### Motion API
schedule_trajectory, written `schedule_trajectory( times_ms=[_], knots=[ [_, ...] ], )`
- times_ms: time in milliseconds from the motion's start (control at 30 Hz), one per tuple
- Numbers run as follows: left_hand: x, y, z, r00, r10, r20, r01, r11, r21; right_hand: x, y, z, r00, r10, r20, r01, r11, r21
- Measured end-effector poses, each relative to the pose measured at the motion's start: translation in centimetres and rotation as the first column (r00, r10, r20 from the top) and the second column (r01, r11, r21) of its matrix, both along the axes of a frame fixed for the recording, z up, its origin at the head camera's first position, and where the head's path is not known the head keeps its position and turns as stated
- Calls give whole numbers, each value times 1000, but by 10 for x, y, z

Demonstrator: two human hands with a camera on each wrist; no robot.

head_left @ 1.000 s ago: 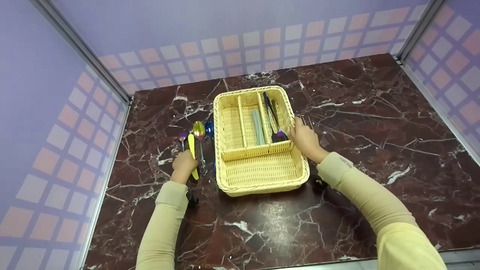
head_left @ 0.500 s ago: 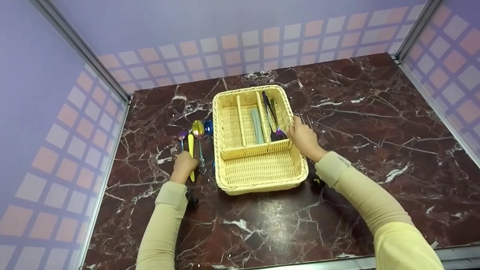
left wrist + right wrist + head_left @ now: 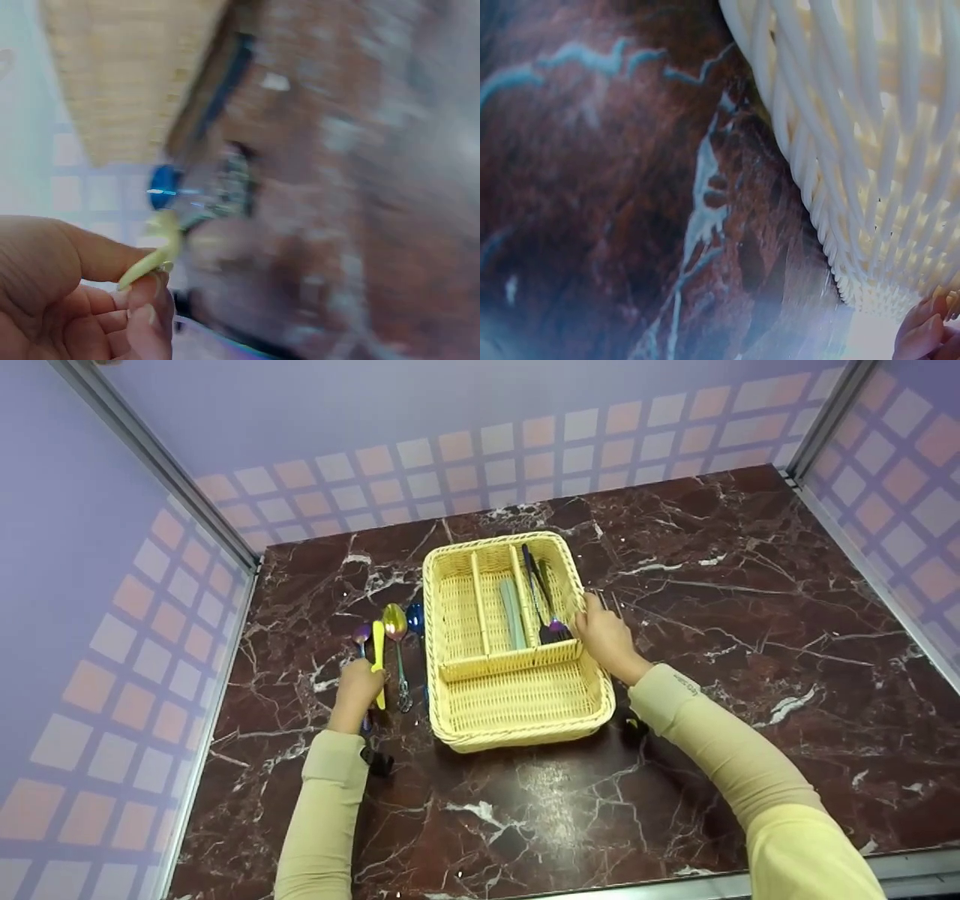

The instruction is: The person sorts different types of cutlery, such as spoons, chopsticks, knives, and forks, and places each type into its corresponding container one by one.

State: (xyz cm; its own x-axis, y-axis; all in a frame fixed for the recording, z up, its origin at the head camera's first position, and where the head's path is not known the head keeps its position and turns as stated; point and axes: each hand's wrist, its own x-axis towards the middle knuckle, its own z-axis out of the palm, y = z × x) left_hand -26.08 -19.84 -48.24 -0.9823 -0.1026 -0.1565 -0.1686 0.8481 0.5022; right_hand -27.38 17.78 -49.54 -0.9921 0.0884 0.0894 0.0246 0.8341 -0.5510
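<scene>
My left hand (image 3: 360, 686) pinches a slim yellow knife (image 3: 379, 641) between thumb and fingers, left of the wicker cutlery basket. The left wrist view shows the yellow knife (image 3: 154, 259) nearly end-on at the fingertips. Beside it lie a purple spoon (image 3: 362, 634), partly under the hand, a gold-bowled spoon (image 3: 394, 619) with an ornate handle and a blue spoon (image 3: 415, 616) against the basket. With my right hand (image 3: 606, 636) I grip the right rim of the basket (image 3: 525, 735); in the right wrist view only some fingertips (image 3: 922, 330) show at the wicker.
Pale green flat pieces (image 3: 511, 611) lie in the basket's middle compartment, dark and purple-tipped forks (image 3: 555, 628) in the right one. Purple panels (image 3: 480, 405) with a tile pattern enclose the dark marble table (image 3: 720, 585) at back and sides.
The left hand has shifted slightly left and lifted the yellow knife a little, turning it more upright. The right hand stays at the basket rim.
</scene>
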Motion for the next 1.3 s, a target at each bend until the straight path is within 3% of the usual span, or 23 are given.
schedule_trajectory(
  times_ms=[133,300,533,733,933,1033,1133,1200,1267,1300],
  knots=[
    [4,11,16,990,15,-141,-17,1000,-7,1,0,0,1000,4,-4,-4,1000,0],
    [3,36,33,979,-3,-205,3,1000,2,2,0,0,1000,9,-5,-9,1000,0],
    [-2,72,57,983,-80,-168,84,996,17,1,-3,0,1000,16,-7,-16,1000,-17],
    [-18,103,67,986,-153,-71,163,972,170,2,-2,1,1000,12,2,-12,1000,-24],
    [-37,130,67,978,-195,73,170,949,265,2,0,2,1000,1,10,-1,1000,-29],
    [-47,144,64,975,-174,140,132,955,265,1,0,2,1000,-1,12,1,999,-34],
    [-54,152,56,976,-148,160,103,960,261,1,0,1,1000,0,14,1,999,-43],
    [-73,153,27,982,-154,111,123,962,245,1,0,1,1000,0,14,1,999,-48],
    [-83,155,11,982,-148,115,117,965,237,1,0,0,1000,1,12,-1,999,-50],
    [-85,156,8,983,-141,119,112,969,221,1,0,-1,1000,2,10,-2,999,-51]
  ],
)
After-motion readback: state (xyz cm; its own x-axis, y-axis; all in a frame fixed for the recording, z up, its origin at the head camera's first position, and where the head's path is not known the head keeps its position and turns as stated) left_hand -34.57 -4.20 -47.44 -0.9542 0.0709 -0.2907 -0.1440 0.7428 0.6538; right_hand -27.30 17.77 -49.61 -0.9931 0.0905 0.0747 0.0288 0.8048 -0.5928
